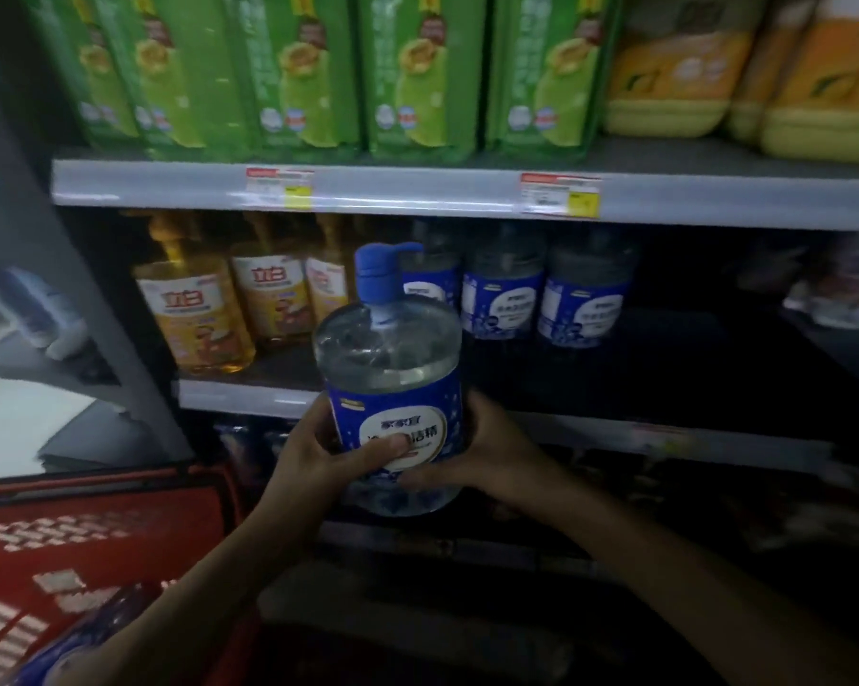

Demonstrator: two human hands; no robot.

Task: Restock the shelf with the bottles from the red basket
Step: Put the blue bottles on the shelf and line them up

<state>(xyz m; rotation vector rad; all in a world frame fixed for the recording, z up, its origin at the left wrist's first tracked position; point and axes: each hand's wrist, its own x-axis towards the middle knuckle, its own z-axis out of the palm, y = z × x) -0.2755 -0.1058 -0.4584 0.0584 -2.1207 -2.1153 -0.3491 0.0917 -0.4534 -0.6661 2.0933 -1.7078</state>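
Note:
A clear pump bottle (392,358) with a blue cap and blue label is upright in the air in front of the middle shelf (239,396). My left hand (318,458) grips its left side, thumb across the label. My right hand (486,453) grips its right side and underside. Three matching blue-label bottles (501,304) stand at the back of that shelf, just right of the held one. The red basket (95,537) is at the lower left, and another blue-label bottle (71,641) lies in it, partly hidden by my left forearm.
Yellow detergent bottles (194,314) stand on the middle shelf's left part. Green refill packs (308,71) and yellow packs (744,76) fill the upper shelf (417,190), which carries price tags. The shelf area right of the blue bottles is dark. A grey upright (95,289) borders the left.

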